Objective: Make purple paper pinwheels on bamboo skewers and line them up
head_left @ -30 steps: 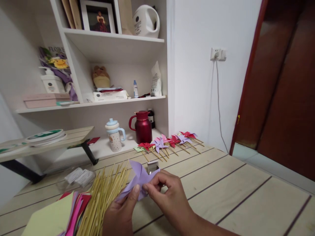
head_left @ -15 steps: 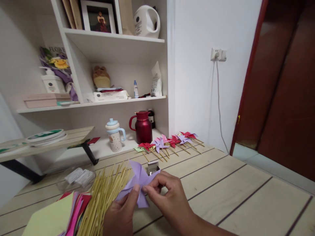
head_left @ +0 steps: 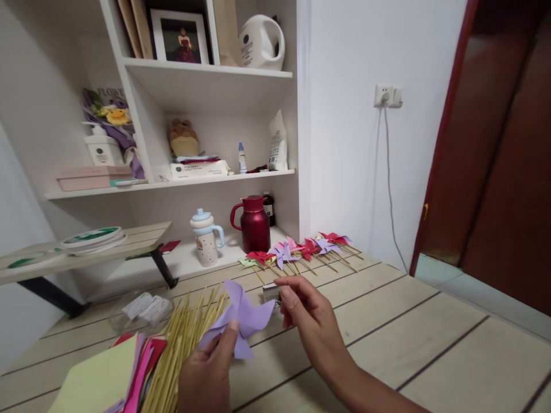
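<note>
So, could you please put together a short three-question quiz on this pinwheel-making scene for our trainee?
1. True or false: the left hand holds the purple paper pinwheel.
2. Which lies directly left of the held pinwheel? A) bundle of bamboo skewers B) red thermos jug C) wall socket
3. Fill in: the right hand has its fingertips at a small ______ box on the wooden table.

Key:
1. True; the thumb pins it.
2. A.
3. Metal; whether the fingers grip anything cannot be seen.
</note>
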A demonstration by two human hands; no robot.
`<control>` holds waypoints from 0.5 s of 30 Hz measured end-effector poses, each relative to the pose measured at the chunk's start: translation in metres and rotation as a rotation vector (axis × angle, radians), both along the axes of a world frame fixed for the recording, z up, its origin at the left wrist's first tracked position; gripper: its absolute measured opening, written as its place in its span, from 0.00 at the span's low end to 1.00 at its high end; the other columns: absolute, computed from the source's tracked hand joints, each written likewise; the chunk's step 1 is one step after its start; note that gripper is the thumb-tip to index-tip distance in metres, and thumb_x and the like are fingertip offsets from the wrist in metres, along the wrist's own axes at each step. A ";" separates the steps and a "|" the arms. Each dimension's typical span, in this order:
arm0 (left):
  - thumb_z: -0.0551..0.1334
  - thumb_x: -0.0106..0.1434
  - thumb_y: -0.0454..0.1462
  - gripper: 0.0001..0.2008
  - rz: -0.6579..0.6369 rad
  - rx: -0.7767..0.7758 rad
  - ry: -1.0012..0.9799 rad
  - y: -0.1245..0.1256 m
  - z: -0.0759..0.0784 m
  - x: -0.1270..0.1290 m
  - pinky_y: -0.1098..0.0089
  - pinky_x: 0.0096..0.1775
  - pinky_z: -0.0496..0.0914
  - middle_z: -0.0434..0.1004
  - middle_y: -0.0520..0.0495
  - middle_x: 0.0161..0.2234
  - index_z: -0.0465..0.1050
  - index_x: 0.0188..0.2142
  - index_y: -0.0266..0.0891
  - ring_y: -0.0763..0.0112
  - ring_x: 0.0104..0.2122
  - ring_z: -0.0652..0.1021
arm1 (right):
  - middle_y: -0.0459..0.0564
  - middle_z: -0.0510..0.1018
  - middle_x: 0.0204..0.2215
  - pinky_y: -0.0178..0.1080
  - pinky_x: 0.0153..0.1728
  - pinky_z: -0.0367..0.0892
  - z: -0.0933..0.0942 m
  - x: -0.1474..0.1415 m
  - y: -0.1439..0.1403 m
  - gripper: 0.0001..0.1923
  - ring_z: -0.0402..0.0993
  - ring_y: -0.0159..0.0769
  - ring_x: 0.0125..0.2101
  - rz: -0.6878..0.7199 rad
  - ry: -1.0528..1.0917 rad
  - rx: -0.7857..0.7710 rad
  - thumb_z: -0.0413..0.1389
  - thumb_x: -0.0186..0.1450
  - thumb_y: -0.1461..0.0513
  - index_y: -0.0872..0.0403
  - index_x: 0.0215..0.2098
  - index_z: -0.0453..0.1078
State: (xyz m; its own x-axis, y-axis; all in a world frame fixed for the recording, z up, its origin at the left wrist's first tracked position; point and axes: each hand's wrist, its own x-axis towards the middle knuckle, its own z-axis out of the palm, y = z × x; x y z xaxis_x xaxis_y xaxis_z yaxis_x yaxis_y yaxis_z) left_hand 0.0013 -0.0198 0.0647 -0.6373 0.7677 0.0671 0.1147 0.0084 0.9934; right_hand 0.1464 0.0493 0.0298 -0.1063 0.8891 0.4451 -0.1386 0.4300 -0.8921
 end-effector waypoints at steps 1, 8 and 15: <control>0.66 0.38 0.49 0.13 -0.006 -0.024 -0.029 0.000 0.001 0.002 0.54 0.48 0.74 0.86 0.47 0.31 0.82 0.22 0.47 0.44 0.45 0.81 | 0.43 0.70 0.25 0.35 0.28 0.65 0.001 0.002 0.003 0.17 0.67 0.33 0.26 -0.018 0.010 0.011 0.53 0.69 0.49 0.51 0.44 0.73; 0.67 0.37 0.50 0.18 -0.077 -0.060 -0.129 0.010 -0.018 -0.004 0.52 0.51 0.69 0.86 0.42 0.31 0.81 0.24 0.41 0.42 0.44 0.80 | 0.53 0.72 0.48 0.45 0.50 0.64 0.005 0.009 0.018 0.16 0.68 0.46 0.51 0.000 -0.131 0.045 0.59 0.63 0.49 0.49 0.43 0.77; 0.70 0.39 0.48 0.17 -0.090 -0.034 -0.085 0.012 -0.028 0.000 0.61 0.44 0.72 0.84 0.46 0.27 0.82 0.26 0.39 0.50 0.39 0.81 | 0.53 0.73 0.50 0.49 0.59 0.59 0.007 0.005 0.010 0.23 0.68 0.47 0.53 0.200 -0.169 -0.020 0.70 0.50 0.57 0.51 0.44 0.78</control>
